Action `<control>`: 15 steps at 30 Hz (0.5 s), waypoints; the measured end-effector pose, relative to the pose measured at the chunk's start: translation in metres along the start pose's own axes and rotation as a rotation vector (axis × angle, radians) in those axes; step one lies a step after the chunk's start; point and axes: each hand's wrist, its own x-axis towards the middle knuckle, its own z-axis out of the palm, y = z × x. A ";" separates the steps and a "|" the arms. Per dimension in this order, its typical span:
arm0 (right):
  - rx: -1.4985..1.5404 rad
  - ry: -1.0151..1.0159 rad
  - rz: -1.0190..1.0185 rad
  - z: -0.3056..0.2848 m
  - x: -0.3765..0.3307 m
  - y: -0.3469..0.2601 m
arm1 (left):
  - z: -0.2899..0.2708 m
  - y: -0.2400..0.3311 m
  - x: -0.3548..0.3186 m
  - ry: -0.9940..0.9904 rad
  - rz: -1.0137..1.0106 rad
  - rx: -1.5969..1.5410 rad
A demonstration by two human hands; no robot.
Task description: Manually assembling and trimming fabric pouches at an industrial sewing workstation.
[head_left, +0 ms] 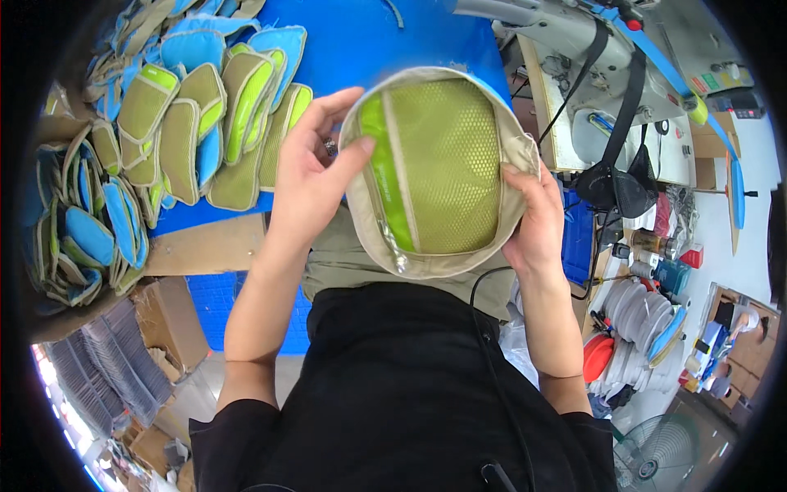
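I hold a rounded fabric pouch up in front of me with both hands. It has a green mesh panel, a bright green strip, beige binding round its edge and a zipper with a metal pull hanging at the lower left. My left hand grips its left edge, thumb pressed on the green strip. My right hand clasps the right edge from behind, thumb on the beige binding. More beige fabric lies in my lap beneath the pouch.
A blue table holds rows of green-and-beige pouches, with blue ones piled at the left. A sewing machine stands at the upper right. Cardboard boxes sit at the lower left, thread spools and plates at the right.
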 end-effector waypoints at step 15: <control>0.000 0.005 0.050 0.006 -0.004 0.012 | -0.007 -0.024 0.008 0.041 -0.032 -0.152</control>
